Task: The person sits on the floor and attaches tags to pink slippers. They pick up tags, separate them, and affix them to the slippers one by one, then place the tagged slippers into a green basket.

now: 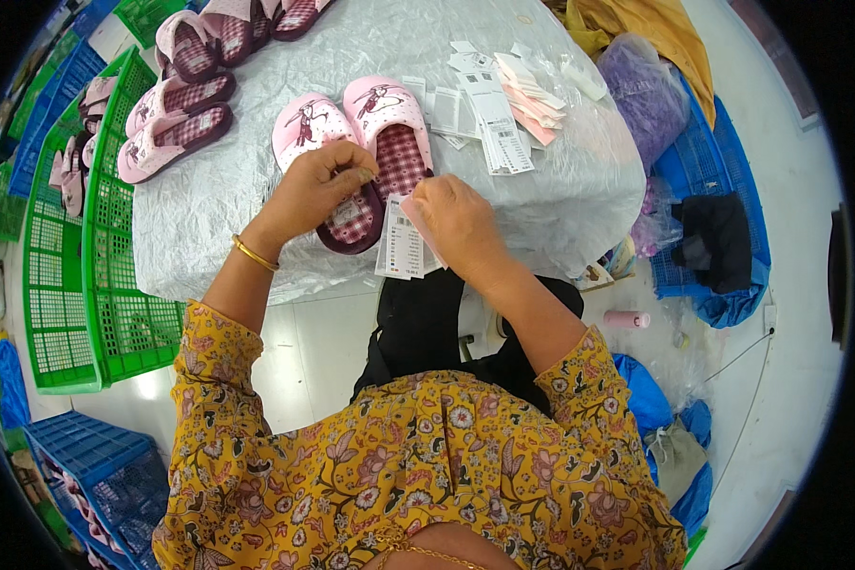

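A pair of pink slippers (387,98) with dark checked insoles lies on the covered table before me, toes pointing away. My left hand (325,187) is over the left slipper, thumb and fingers pinched together near the gap between the two; whether something thin is between them cannot be made out. My right hand (456,217) is beside the heel of the right slipper, its fingers closed on printed paper tags (404,242), white and pink, that hang over the table's near edge. Farther back on the right lie loose white printed tags (495,121) and a pile of pink tags (531,100).
More pink slippers (174,132) stand at the table's (256,263) back left. Green plastic crates (132,313) are close on the left, a blue crate (712,164) with bags on the right. A pink bottle (625,319) lies on the floor.
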The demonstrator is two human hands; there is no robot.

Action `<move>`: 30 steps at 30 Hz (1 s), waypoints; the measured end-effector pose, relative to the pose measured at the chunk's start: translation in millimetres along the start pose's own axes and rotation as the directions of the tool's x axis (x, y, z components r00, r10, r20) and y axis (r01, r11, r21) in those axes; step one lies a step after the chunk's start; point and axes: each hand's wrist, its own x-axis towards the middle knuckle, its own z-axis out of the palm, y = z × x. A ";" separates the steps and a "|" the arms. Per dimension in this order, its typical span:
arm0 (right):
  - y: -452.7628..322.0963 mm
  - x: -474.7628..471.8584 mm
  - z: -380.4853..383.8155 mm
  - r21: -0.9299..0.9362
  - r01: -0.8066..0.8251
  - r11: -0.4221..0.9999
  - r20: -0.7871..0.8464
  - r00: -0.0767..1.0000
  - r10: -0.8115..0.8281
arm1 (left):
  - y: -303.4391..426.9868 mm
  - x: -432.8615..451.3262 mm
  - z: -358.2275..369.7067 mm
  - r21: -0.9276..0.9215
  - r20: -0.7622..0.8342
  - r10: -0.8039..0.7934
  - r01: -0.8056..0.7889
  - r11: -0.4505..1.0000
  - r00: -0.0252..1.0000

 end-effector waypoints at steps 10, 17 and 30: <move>-6.1 18.5 2.3 0.153 -0.106 0.982 -0.102 0.987 0.123 | 0.8 4.3 14.8 -0.028 -0.005 0.069 -0.069 0.997 0.998; -3.7 21.9 1.2 0.146 -0.071 0.987 -0.091 0.992 0.085 | 5.8 13.0 6.8 -0.113 -0.027 0.078 -0.081 0.990 0.997; -0.1 22.2 5.7 0.155 -0.016 0.988 -0.077 0.997 0.028 | 15.9 16.4 5.9 -0.056 0.152 0.013 -0.004 0.998 0.988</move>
